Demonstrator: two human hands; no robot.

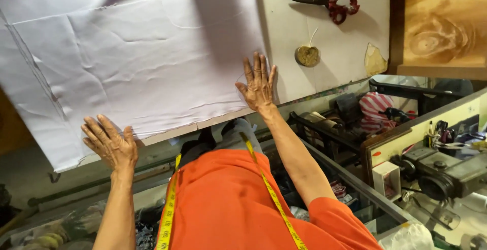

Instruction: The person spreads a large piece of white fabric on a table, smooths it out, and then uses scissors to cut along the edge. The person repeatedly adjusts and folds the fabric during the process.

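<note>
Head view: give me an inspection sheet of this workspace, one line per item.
Surface: white cutting table, its near edge running on a slant.
Job's things: pale lilac fabric spread flat with creases, one corner hanging over the table edge.
Clutter: red-handled scissors lying shut, a round tan disc with a string, and a tan chalk-like piece, all apart from the fabric.
Grips: left hand and right hand both open, pressed flat on the fabric at the edge.
Cables: nothing seen.
Surroundings: yellow tape measure around the person's neck, sewing machine at right, wooden board beyond the table.
</note>
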